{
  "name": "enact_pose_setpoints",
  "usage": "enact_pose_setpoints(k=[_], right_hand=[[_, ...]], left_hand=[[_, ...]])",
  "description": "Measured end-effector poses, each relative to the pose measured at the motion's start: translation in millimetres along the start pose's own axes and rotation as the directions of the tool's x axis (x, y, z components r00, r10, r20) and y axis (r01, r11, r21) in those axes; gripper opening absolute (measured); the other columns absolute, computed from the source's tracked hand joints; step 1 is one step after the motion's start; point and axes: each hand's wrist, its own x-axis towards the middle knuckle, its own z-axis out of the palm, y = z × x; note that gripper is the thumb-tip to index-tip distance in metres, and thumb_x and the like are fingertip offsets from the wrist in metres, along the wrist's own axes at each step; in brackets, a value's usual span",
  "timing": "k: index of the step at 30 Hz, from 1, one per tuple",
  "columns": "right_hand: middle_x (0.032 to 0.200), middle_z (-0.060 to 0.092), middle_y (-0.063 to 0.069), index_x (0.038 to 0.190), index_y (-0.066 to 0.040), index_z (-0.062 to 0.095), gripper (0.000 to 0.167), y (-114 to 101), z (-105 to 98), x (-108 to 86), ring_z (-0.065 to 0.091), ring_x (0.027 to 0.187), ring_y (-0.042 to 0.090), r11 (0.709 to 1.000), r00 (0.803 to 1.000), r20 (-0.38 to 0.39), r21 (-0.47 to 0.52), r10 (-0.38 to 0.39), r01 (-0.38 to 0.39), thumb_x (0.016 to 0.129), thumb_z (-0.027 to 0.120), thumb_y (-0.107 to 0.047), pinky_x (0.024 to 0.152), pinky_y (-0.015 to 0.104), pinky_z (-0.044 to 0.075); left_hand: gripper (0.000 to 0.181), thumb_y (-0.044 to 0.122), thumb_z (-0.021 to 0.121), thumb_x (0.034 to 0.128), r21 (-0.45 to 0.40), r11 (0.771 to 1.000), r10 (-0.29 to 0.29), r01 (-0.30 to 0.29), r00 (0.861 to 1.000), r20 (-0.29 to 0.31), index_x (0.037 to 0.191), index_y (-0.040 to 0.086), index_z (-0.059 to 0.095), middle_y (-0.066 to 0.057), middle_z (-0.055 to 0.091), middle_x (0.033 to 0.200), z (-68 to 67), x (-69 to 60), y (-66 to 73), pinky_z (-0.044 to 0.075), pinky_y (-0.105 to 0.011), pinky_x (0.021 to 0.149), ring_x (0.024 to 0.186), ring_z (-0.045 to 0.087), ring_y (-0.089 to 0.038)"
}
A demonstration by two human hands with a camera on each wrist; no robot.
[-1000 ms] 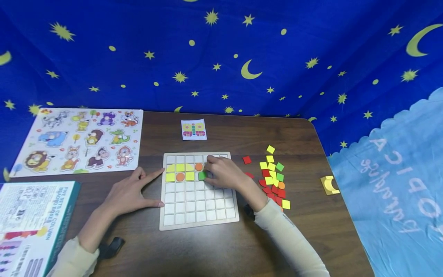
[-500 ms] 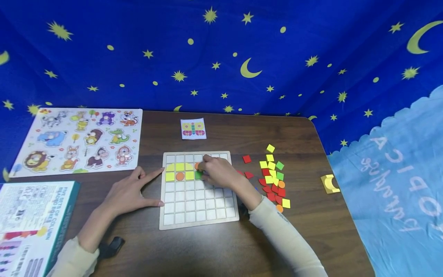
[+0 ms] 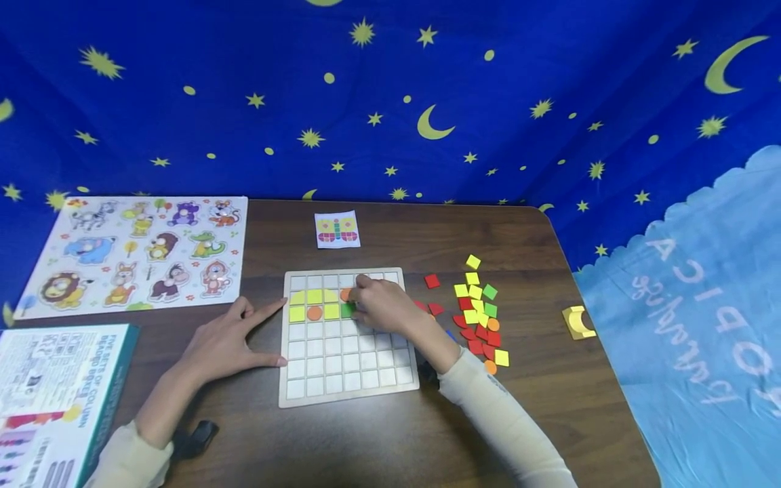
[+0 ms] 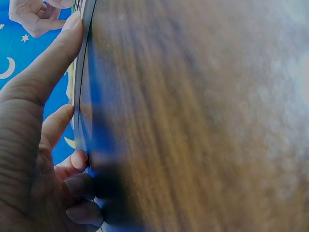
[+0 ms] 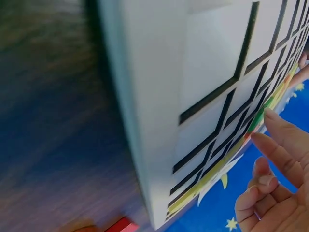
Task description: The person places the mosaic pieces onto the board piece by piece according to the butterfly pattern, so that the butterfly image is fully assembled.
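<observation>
A white gridded board [image 3: 323, 367] lies on the table. Yellow tiles [image 3: 314, 296] and an orange disc [image 3: 314, 313] fill several cells of its upper left. My left hand [image 3: 221, 341] steadies the board's left edge with thumb and forefinger spread; its other fingers are bent in the left wrist view. Over the board's upper middle, my right hand [image 3: 384, 305] has thumb and forefinger at a green square tile [image 3: 347, 310], seeming to pinch it. The forefinger partly covers another orange disc [image 3: 345, 295]. In the right wrist view, the fingertips [image 5: 269, 114] meet the tiles.
Right of the board lies a scatter of yellow [image 3: 472, 278], red [image 3: 475, 346], green [image 3: 491, 310] and orange [image 3: 491, 367] pieces. A butterfly pattern card [image 3: 337, 229] is behind the board. An animal puzzle [image 3: 137, 254] and a box [image 3: 49, 386] occupy the left. A yellow block [image 3: 577, 322] sits near the right edge.
My right hand has shifted slightly left over the board, now partly covering the orange disc and green tile; it has barely moved in the last half second. My left hand stays at the edge.
</observation>
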Motion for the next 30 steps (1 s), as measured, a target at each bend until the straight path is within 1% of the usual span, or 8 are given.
enact_pose_setpoints(k=[6,12,16,20,23,27,30], right_hand=[[0.096,0.061,0.003,0.110,-0.012,0.075,0.026,11,-3,-13.5,0.055,0.071,0.010,1.000,0.999,-0.033,0.008,0.016,-0.015,0.089,0.075,-0.026,0.066,0.026,0.048],[0.096,0.060,0.004,0.109,-0.012,0.075,0.026,37,-6,-35.3,0.055,0.070,0.011,0.997,0.995,-0.064,0.006,0.077,-0.077,0.087,0.077,-0.025,0.063,0.030,0.049],[0.093,0.059,0.004,0.107,-0.009,0.076,0.025,57,-8,-52.0,0.053,0.066,0.012,0.994,0.988,-0.107,-0.008,0.109,-0.110,0.088,0.077,-0.024,0.060,0.030,0.047],[0.090,0.058,0.004,0.105,-0.007,0.077,0.022,75,-10,-67.4,0.051,0.063,0.011,0.991,0.980,-0.151,-0.019,0.129,-0.134,0.089,0.076,-0.022,0.057,0.027,0.045],[0.086,0.056,0.004,0.103,-0.007,0.077,0.020,88,-14,-78.3,0.050,0.061,0.012,0.986,0.973,-0.180,-0.052,0.147,-0.158,0.087,0.077,-0.020,0.056,0.027,0.044],[0.083,0.054,0.004,0.102,-0.005,0.077,0.020,104,-17,-91.0,0.047,0.059,0.012,0.975,0.964,-0.195,-0.090,0.183,-0.203,0.085,0.079,-0.016,0.054,0.026,0.044],[0.082,0.054,0.004,0.102,-0.005,0.078,0.020,114,-17,-99.4,0.045,0.057,0.012,0.968,0.957,-0.185,-0.073,0.225,-0.242,0.084,0.080,-0.012,0.052,0.025,0.042]], left_hand=[[0.107,0.084,0.066,0.0654,0.004,1.000,0.001,-0.001,1.000,-0.006,0.154,0.032,0.036,-0.004,0.035,0.099,-0.4,-0.9,-1.2,0.025,-0.029,0.049,0.062,0.033,-0.015],[0.108,0.085,0.066,0.0641,0.001,1.000,-0.002,0.002,1.000,-0.003,0.154,0.033,0.037,-0.004,0.035,0.099,0.9,0.3,-1.9,0.026,-0.029,0.049,0.061,0.033,-0.015],[0.107,0.085,0.066,0.0642,0.001,1.000,0.005,-0.005,1.000,-0.006,0.154,0.034,0.036,-0.004,0.036,0.100,1.1,1.4,-1.2,0.026,-0.029,0.048,0.061,0.033,-0.014],[0.107,0.084,0.066,0.0656,0.000,1.000,0.011,-0.011,1.000,-0.004,0.154,0.034,0.035,-0.004,0.036,0.100,0.2,1.6,-0.2,0.026,-0.029,0.049,0.061,0.033,-0.014],[0.107,0.084,0.066,0.0657,-0.005,1.000,0.006,-0.006,1.000,0.004,0.155,0.034,0.035,-0.004,0.035,0.100,-0.4,1.5,0.8,0.025,-0.030,0.049,0.061,0.032,-0.015],[0.107,0.085,0.066,0.0649,-0.005,1.000,-0.004,0.004,1.000,0.003,0.154,0.034,0.036,-0.004,0.035,0.099,-0.6,0.5,0.9,0.025,-0.029,0.049,0.061,0.032,-0.015],[0.107,0.085,0.066,0.0647,0.000,1.000,-0.002,0.002,1.000,-0.006,0.154,0.034,0.036,-0.003,0.035,0.098,-0.3,0.1,0.6,0.025,-0.029,0.049,0.061,0.032,-0.014]])
